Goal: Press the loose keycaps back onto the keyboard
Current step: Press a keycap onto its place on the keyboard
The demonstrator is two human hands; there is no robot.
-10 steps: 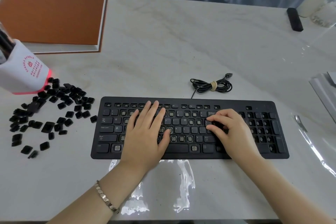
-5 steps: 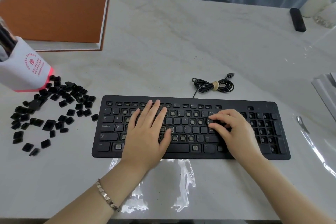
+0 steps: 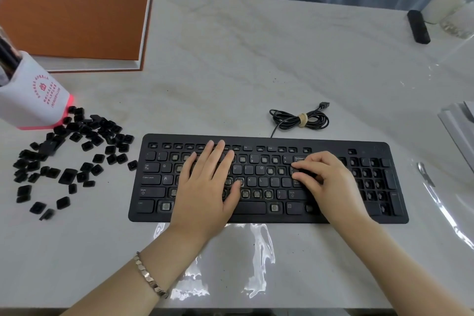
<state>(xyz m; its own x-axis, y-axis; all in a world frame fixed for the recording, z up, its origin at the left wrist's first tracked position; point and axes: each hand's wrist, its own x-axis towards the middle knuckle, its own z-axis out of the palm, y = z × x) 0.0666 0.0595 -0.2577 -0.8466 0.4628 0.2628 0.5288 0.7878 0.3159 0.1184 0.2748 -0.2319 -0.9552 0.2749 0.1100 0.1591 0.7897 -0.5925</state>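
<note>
On keyboard [image 3: 333,147] | left hand [image 3: 205,187] fingers [image 3: 216,154] straight, flat on keys | right hand [image 3: 331,183] fingers [image 3: 310,161] curled, pinching keycap [image 3: 305,174]

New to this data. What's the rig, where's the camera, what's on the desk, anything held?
No machine here: a person works with bare hands. The single view comes from a wide-angle camera on their head, looking down. On the pale table lie a black keyboard with many keys missing, a scatter of loose keycaps to its left, the keyboard's coiled cable, an orange book and a white pen cup. The left hand lies flat on the keyboard, holding nothing. The right hand, fingers curled, appears to pinch one keycap just below Backspace, likely seating it.
</note>
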